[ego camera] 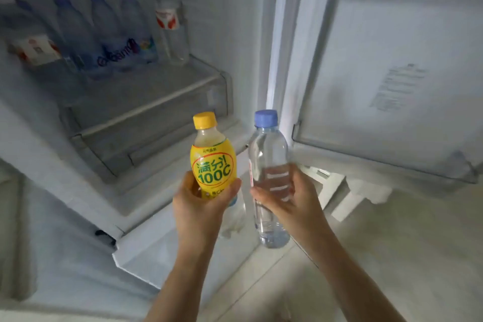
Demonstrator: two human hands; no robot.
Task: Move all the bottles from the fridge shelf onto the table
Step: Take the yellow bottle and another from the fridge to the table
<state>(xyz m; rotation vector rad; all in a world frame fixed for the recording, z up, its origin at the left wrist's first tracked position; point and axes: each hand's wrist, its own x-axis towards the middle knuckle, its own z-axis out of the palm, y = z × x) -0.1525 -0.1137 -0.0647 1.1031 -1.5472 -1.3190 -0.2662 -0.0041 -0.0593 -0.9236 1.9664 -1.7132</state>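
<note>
Before the open fridge, at about six o'clock in the view, both hands are raised, each with a bottle clear of the cabinet. The left hand point(202, 204) has its fingers point(230, 187) wrapped round the lower body of a yellow lemon-drink bottle point(213, 162), upright with its yellow cap on top; a low grip like this leaves the label showing and the weight sitting in the palm. Just beside it, toward three o'clock, the right hand point(285, 198) grips a clear water bottle point(268, 165) with a blue cap round its ribbed middle, thumb in front and fingers behind, the bottle close to upright with its base hanging below the hand. The two bottles are near each other but apart. Up at ten o'clock, the fridge shelf point(162, 86) carries a row of blue-capped water bottles point(104, 31) at the back, with a taller clear bottle point(170, 21) bearing a red-and-white label at the row's right end; the shelf front is bare, probably because the nearer bottles go first. At two o'clock the fridge door point(392, 73) stands wide open. No counter shows, so I judge these two are in transit and much of the task remains.
</note>
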